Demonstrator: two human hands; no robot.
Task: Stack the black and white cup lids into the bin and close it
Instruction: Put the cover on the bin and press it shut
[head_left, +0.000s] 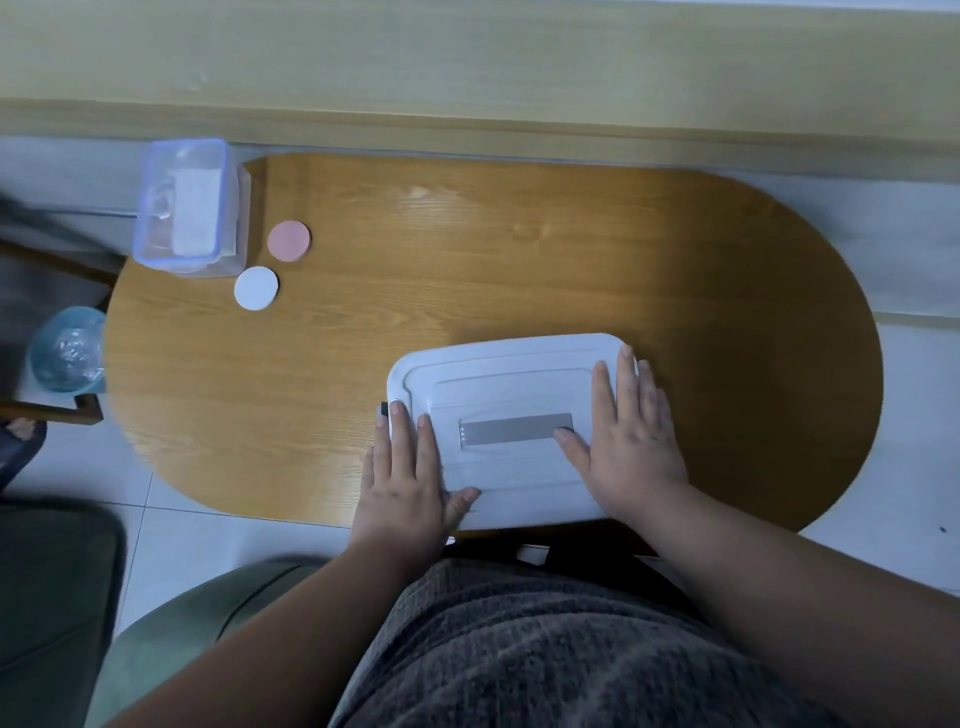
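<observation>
A white bin with its white cover (506, 395) on top sits at the near edge of the oval wooden table (467, 260). A grey rectangular label lies in the cover's middle. My left hand (408, 475) rests flat on the cover's left end, fingers straight, thumb along the near edge. My right hand (626, 441) lies flat on the cover's right end, its thumb touching the grey label. A small black part shows at the bin's left side by my left fingertips. The bin's inside is hidden, and no black or white cup lids are in sight.
A clear box with a blue-rimmed cover (187, 208) stands at the table's far left. Beside it lie a pink round disc (289, 238) and a white round disc (255, 288). A blue bin with a plastic liner (67, 348) stands on the floor to the left.
</observation>
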